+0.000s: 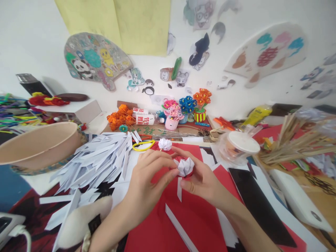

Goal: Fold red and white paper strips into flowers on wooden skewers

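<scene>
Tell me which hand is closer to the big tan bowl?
Left. The left hand pinches the paper flower with the bowl off to its left, past the white paper strips. The right hand holds the flower's other side, farther from the bowl.

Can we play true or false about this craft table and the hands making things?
1. The left hand and the right hand both grip a small white paper flower. True.
2. The sheet under the hands is green. False: it is red.
3. A second paper flower, also white, lies just beyond the hands. True.
4. The big beige bowl stands on the right. False: it stands on the left.
5. A pile of white paper strips lies left of the hands. True.
</scene>
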Tool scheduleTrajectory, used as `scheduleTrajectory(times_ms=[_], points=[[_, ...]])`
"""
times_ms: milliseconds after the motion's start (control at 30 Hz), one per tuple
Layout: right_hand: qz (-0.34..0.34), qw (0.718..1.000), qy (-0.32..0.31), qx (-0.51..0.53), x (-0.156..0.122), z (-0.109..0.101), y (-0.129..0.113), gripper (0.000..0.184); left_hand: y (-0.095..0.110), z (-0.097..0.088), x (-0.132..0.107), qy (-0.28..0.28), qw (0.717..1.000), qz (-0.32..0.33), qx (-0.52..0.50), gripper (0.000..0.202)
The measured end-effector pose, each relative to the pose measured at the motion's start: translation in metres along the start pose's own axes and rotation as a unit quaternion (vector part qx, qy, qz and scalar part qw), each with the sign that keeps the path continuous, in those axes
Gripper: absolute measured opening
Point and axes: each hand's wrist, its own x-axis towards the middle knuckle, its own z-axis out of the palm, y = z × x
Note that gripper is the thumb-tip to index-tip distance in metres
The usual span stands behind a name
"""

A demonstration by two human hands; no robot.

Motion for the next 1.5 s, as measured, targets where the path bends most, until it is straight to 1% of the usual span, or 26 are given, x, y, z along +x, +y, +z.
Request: scheduleTrajectory(times_ms=[67, 133, 233, 300, 400, 467, 533, 567, 667, 733, 767, 867, 933, 1000, 1100, 1167, 1267, 1367, 1433, 1500], points=[[-0.011, 0.999, -0.011, 0.052, 0.000, 0.002, 0.003, 0.079, 0.003, 0.001, -0.001, 0.009, 0.999, 0.032, 0.039, 0.005], [-0.013, 0.995, -0.005, 0.096, -0.001, 0.004, 0.005, 0.083, 0.005, 0.000, -0.002, 0.014, 0.995, 0.065, 0.069, 0.005], [0.017, 0.990, 0.041, 0.132, -0.001, 0.006, 0.006, 0.080, 0.007, -0.001, -0.005, 0.025, 0.981, 0.141, 0.131, 0.008], [0.047, 0.985, 0.063, 0.152, -0.001, 0.005, 0.005, 0.076, 0.006, -0.003, -0.008, 0.029, 0.960, 0.209, 0.185, 0.015], [0.076, 0.979, 0.042, 0.187, -0.002, 0.004, 0.003, 0.066, 0.004, -0.003, -0.012, 0.016, 0.927, 0.280, 0.248, 0.028], [0.080, 0.977, 0.029, 0.195, -0.002, 0.004, 0.003, 0.060, 0.003, -0.003, -0.013, 0.002, 0.917, 0.296, 0.267, 0.031], [0.072, 0.979, 0.040, 0.188, -0.001, 0.003, 0.003, 0.058, 0.004, -0.004, -0.013, 0.003, 0.919, 0.293, 0.262, 0.030], [0.063, 0.980, 0.048, 0.183, -0.001, 0.003, 0.003, 0.058, 0.005, -0.004, -0.013, 0.008, 0.926, 0.282, 0.251, 0.026], [0.033, 0.981, 0.070, 0.178, 0.000, 0.002, 0.004, 0.058, 0.008, -0.004, -0.011, 0.050, 0.953, 0.215, 0.205, 0.005], [0.023, 0.983, 0.079, 0.167, 0.001, 0.002, 0.004, 0.060, 0.009, -0.003, -0.010, 0.065, 0.966, 0.171, 0.183, 0.007], [0.022, 0.983, 0.082, 0.160, 0.001, 0.002, 0.004, 0.061, 0.009, -0.002, -0.009, 0.068, 0.968, 0.162, 0.177, 0.008], [0.021, 0.985, 0.080, 0.149, 0.001, 0.004, 0.001, 0.059, 0.006, 0.001, -0.007, 0.057, 0.966, 0.168, 0.190, 0.008], [0.019, 0.985, 0.073, 0.158, 0.001, 0.005, -0.001, 0.054, 0.004, 0.002, -0.007, 0.057, 0.962, 0.174, 0.203, 0.007], [0.023, 0.982, 0.065, 0.177, 0.001, 0.005, -0.002, 0.053, 0.003, 0.003, -0.008, 0.053, 0.965, 0.166, 0.197, 0.006], [0.041, 0.979, 0.050, 0.196, 0.001, 0.003, -0.003, 0.056, 0.003, 0.003, -0.009, 0.051, 0.974, 0.145, 0.164, 0.003], [0.049, 0.979, 0.036, 0.193, 0.001, 0.003, -0.003, 0.056, 0.003, 0.002, -0.009, 0.049, 0.981, 0.130, 0.137, 0.004], [0.058, 0.981, 0.024, 0.185, 0.001, 0.002, -0.001, 0.050, 0.005, 0.001, -0.006, 0.048, 0.988, 0.100, 0.107, 0.009], [0.079, 0.979, 0.016, 0.188, 0.001, 0.003, 0.001, 0.043, 0.008, 0.001, -0.004, 0.038, 0.993, 0.066, 0.087, 0.006], [0.083, 0.978, 0.017, 0.188, 0.001, 0.003, 0.002, 0.039, 0.009, 0.001, -0.004, 0.032, 0.995, 0.052, 0.075, 0.003], [0.080, 0.979, 0.025, 0.188, 0.001, 0.003, 0.002, 0.035, 0.010, 0.002, -0.004, 0.026, 0.997, 0.046, 0.064, 0.004]])
